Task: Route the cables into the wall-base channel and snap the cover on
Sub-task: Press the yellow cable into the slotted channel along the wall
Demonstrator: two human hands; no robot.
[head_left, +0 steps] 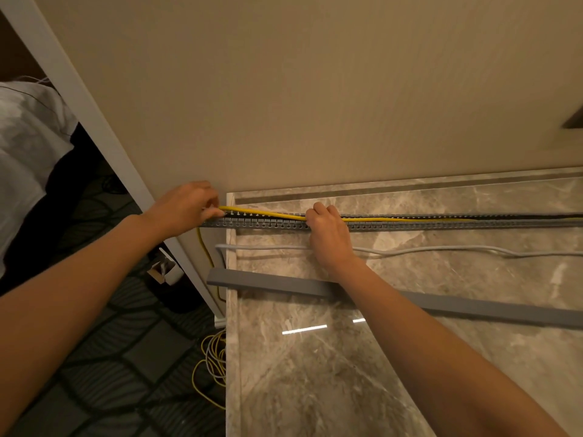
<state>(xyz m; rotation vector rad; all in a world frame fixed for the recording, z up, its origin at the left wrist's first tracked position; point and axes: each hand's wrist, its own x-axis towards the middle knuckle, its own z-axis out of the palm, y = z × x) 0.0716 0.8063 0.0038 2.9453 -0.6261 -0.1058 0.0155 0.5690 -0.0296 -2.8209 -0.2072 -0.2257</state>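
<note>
A grey slotted channel (441, 223) runs along the foot of the beige wall on the marble floor. A yellow cable (265, 213) lies along its open top. My left hand (186, 205) pinches that cable at the channel's left end. My right hand (328, 231) rests on the channel about a hand's length to the right, fingers curled over the yellow cable. A grey cable (441, 250) lies loose on the floor in front of the channel. The grey cover strip (473, 305) lies flat on the floor nearer to me, under my right forearm.
A white door frame (104, 137) slants down the left. Left of the marble edge (232, 342) is dark patterned carpet with a coil of yellow and grey cable (213, 361). A white fabric bundle (25, 143) sits at far left.
</note>
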